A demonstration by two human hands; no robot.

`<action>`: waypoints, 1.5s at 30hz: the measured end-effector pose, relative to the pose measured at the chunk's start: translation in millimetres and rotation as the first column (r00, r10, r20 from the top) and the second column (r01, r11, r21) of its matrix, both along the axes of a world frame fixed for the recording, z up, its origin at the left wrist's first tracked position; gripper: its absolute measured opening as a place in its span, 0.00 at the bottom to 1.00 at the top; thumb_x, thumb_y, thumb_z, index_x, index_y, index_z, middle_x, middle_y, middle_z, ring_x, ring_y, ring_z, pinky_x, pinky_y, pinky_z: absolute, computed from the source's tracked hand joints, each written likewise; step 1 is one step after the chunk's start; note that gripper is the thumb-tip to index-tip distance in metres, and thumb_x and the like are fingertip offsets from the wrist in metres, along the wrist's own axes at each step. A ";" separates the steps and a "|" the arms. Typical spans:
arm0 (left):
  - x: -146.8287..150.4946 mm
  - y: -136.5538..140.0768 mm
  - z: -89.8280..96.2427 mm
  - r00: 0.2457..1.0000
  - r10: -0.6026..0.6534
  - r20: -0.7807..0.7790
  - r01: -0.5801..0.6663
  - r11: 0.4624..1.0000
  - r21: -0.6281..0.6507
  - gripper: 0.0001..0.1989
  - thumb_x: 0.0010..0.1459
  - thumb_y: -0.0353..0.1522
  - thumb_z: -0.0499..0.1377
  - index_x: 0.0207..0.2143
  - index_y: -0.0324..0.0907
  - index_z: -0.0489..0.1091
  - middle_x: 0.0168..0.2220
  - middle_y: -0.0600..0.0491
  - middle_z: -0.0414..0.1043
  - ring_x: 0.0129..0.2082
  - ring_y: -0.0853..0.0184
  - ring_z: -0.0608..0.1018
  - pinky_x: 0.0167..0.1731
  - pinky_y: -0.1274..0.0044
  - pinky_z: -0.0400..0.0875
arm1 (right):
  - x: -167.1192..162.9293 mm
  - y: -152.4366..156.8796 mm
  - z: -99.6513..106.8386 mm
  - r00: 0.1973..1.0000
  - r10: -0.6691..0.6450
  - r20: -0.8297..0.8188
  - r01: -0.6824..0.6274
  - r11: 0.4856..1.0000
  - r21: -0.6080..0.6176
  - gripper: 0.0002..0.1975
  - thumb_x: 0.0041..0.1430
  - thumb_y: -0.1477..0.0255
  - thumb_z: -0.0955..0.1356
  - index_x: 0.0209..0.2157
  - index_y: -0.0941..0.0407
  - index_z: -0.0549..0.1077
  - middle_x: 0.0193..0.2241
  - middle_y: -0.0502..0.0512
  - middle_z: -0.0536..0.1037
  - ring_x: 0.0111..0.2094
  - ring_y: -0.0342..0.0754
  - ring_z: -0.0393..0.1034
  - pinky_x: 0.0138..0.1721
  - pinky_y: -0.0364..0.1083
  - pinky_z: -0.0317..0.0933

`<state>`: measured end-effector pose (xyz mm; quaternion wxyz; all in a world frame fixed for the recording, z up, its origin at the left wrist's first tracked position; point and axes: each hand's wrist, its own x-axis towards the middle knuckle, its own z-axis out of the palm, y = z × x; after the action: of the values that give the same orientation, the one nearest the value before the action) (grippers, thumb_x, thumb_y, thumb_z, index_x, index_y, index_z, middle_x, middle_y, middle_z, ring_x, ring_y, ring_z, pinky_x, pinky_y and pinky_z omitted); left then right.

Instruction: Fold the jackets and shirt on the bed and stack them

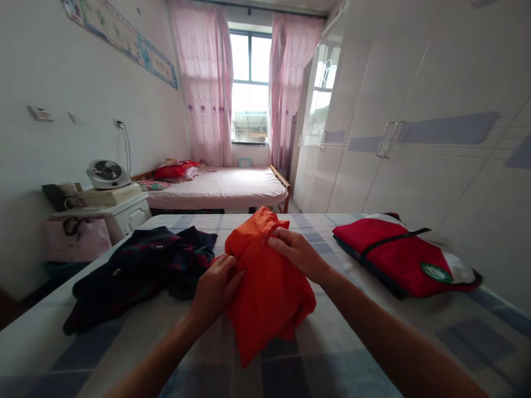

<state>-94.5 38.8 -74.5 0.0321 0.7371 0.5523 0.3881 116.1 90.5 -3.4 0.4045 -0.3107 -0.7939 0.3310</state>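
- One bed [327, 354] with a checked sheet carries everything handled.
- Dark clothing [141, 265] lies crumpled along the bed's left edge.
- Red jacket [390, 249], folded, with a round green badge, sits towards its far right corner.
- Orange garment [269, 293], bunched, stands midway between the left and right edges.
- Left hand [215, 282]: fingers curled, nearly closed, gripping the orange garment's left side.
- Right hand [296, 251]: thumb and fingers nearly together, pinching its upper fold.
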 end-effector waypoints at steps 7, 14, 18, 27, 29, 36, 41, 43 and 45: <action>-24.8 43.9 61.4 0.966 0.189 0.175 -0.212 0.970 0.120 0.13 0.60 0.36 0.48 0.22 0.44 0.57 0.19 0.59 0.60 0.21 0.71 0.67 0.24 0.78 0.63 | 76.7 59.3 -93.7 0.790 -0.613 -0.016 0.606 0.785 -0.132 0.20 0.58 0.59 0.56 0.39 0.58 0.70 0.35 0.59 0.77 0.37 0.50 0.72 0.36 0.48 0.66; -85.2 66.2 209.1 0.796 0.490 0.355 -0.604 0.614 0.507 0.17 0.64 0.37 0.42 0.42 0.35 0.63 0.40 0.53 0.68 0.43 0.64 0.71 0.43 0.66 0.62 | 95.3 58.4 -138.9 0.782 -0.598 0.179 0.607 0.795 0.006 0.14 0.52 0.67 0.59 0.36 0.56 0.72 0.36 0.57 0.77 0.39 0.50 0.72 0.44 0.50 0.63; -122.6 50.5 220.7 0.724 0.649 0.236 -0.633 0.487 0.601 0.24 0.66 0.43 0.36 0.48 0.36 0.61 0.47 0.51 0.67 0.47 0.59 0.70 0.44 0.62 0.62 | 88.5 57.0 -137.9 0.791 -0.559 0.251 0.558 0.826 0.079 0.14 0.52 0.70 0.59 0.36 0.56 0.74 0.38 0.57 0.75 0.41 0.50 0.70 0.47 0.49 0.61; -149.3 28.5 30.5 0.696 0.563 -0.446 -0.616 0.787 0.034 0.14 0.59 0.36 0.48 0.28 0.39 0.68 0.29 0.47 0.73 0.26 0.63 0.76 0.29 0.73 0.67 | 88.3 56.3 -141.8 0.785 -0.528 0.324 0.512 0.847 0.142 0.13 0.54 0.71 0.60 0.35 0.55 0.74 0.38 0.56 0.74 0.41 0.49 0.69 0.46 0.47 0.60; -152.4 30.0 28.2 0.686 0.544 -0.483 -0.619 0.786 0.005 0.15 0.59 0.36 0.47 0.30 0.38 0.69 0.31 0.43 0.73 0.29 0.60 0.76 0.30 0.71 0.68 | 87.1 55.1 -140.3 0.778 -0.526 0.344 0.503 0.849 0.162 0.12 0.55 0.71 0.60 0.35 0.56 0.74 0.38 0.57 0.74 0.41 0.50 0.69 0.45 0.47 0.60; -95.0 37.3 34.3 0.788 0.223 -0.574 -0.232 0.971 0.059 0.20 0.61 0.39 0.47 0.50 0.40 0.68 0.56 0.44 0.65 0.57 0.56 0.64 0.57 0.65 0.56 | 81.8 49.4 -133.4 0.745 -0.548 0.381 0.526 0.833 0.169 0.12 0.54 0.76 0.61 0.35 0.57 0.75 0.38 0.56 0.76 0.42 0.47 0.69 0.46 0.44 0.60; -81.7 41.3 -26.4 0.660 -0.218 -0.719 0.170 0.975 -0.140 0.15 0.57 0.33 0.52 0.44 0.52 0.74 0.54 0.51 0.69 0.58 0.52 0.64 0.58 0.54 0.51 | 90.5 50.9 -111.0 0.717 -0.582 0.384 0.564 0.808 0.171 0.13 0.54 0.77 0.61 0.37 0.56 0.76 0.36 0.52 0.78 0.34 0.43 0.72 0.39 0.41 0.64; -96.2 43.5 -37.5 0.671 -0.188 -0.717 0.112 0.982 -0.153 0.13 0.56 0.32 0.51 0.34 0.50 0.76 0.45 0.50 0.76 0.54 0.52 0.69 0.58 0.52 0.51 | 108.5 55.3 -91.9 0.677 -0.639 0.364 0.610 0.764 0.207 0.15 0.56 0.75 0.60 0.40 0.56 0.75 0.38 0.52 0.78 0.35 0.43 0.73 0.40 0.41 0.65; -110.6 44.2 -38.3 0.675 -0.132 -0.725 0.030 0.988 -0.153 0.12 0.54 0.32 0.52 0.26 0.48 0.75 0.36 0.49 0.78 0.49 0.53 0.73 0.58 0.52 0.51 | 138.1 61.9 -69.3 0.598 -0.728 0.337 0.680 0.683 0.269 0.17 0.58 0.73 0.58 0.44 0.57 0.73 0.43 0.55 0.77 0.41 0.45 0.71 0.45 0.43 0.63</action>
<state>-205.2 83.0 -112.8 -0.1274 0.8509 0.5092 0.0223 254.1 152.4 -72.7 0.3392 -0.6382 -0.6906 0.0247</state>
